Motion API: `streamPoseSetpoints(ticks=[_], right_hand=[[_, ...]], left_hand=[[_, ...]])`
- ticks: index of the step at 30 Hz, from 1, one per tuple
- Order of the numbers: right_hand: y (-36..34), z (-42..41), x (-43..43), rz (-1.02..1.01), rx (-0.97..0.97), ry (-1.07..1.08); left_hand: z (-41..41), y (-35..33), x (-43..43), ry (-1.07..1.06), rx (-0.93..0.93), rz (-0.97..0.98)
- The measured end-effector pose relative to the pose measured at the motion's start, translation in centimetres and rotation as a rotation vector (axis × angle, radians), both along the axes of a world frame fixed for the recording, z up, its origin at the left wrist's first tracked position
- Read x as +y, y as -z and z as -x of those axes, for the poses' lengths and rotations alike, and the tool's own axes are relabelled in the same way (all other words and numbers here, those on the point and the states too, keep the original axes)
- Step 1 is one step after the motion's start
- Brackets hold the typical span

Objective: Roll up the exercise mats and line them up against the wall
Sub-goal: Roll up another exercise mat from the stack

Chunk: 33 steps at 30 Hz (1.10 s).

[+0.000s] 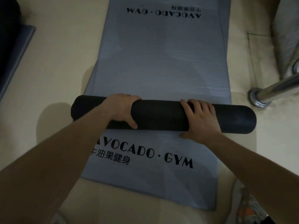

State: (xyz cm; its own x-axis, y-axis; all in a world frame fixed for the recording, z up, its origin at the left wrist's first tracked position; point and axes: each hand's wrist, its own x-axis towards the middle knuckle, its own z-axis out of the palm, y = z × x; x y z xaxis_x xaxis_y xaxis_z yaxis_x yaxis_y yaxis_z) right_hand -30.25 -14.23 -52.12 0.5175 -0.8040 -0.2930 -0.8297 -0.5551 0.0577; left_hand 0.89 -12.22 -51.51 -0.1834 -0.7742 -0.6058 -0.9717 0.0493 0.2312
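Observation:
A rolled dark mat (161, 116) lies crosswise on a flat blue-grey mat (161, 62) printed with "AVOCADO · GYM" at both ends. My left hand (123, 109) grips the roll left of its middle, fingers over the top and thumb on the near side. My right hand (200, 118) grips the roll right of its middle, fingers curled over it and thumb down on the flat mat. The flat mat stretches away from me across the pale floor.
A chrome pole with a round base (260, 97) stands on the floor right of the roll. Another dark blue mat edge (17, 50) lies at the far left. A grey fabric shape (284, 34) rises at the upper right. Patterned clothing (252, 207) shows at the bottom right.

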Motion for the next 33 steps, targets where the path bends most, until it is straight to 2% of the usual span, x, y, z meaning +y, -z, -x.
streamPoseSetpoints(ticks=[3,4,7,9,10,13,15,18,21,22,25,27,30,33], right_hand=[[0.5,0.2,-0.8,0.039,0.047,-0.019],[0.3,0.0,-1.8,0.0,0.052,-0.028],[-1.1,-1.4,-6.7,-0.201,0.046,-0.028],[-1.9,-2.2,-9.3,-0.329,0.061,-0.024],[-1.6,-2.2,-9.7,-0.316,0.072,-0.03],[0.1,-1.7,-7.6,-0.06,0.115,-0.047],[1.0,-1.4,-6.5,0.022,0.144,-0.074],[-0.3,-1.6,-7.2,-0.045,0.131,-0.1],[-1.7,-0.6,-4.9,-0.227,0.147,-0.156],[-2.1,-0.1,-3.6,-0.295,0.16,-0.172],[-2.9,0.5,-2.1,-0.418,0.182,-0.17],[-3.4,0.3,-2.3,-0.463,0.17,-0.142],[-2.5,0.5,-1.0,-0.337,0.154,-0.084],[-1.2,0.8,1.8,-0.125,0.098,0.029]], left_hand=[[-0.4,0.1,-2.2,-0.031,0.028,-0.1],[-0.7,0.0,-2.2,-0.029,0.004,-0.053],[-1.3,0.4,0.4,-0.026,-0.131,0.295],[-1.0,1.2,2.4,0.027,-0.216,0.374],[-0.9,1.8,2.3,0.04,-0.244,0.381],[-1.4,1.7,-1.1,0.02,-0.226,0.302],[-1.6,0.9,-2.8,0.057,-0.201,0.266],[-1.5,0.0,-2.7,0.028,-0.173,0.148],[-0.3,-1.2,0.7,-0.02,-0.078,-0.083],[0.3,-1.3,2.7,-0.024,-0.072,-0.095],[3.6,-0.6,10.1,-0.003,-0.181,0.142],[4.8,0.2,11.8,-0.026,-0.206,0.245],[3.6,0.0,9.0,-0.039,-0.125,0.177],[2.0,-1.5,4.5,-0.04,0.013,-0.046]])
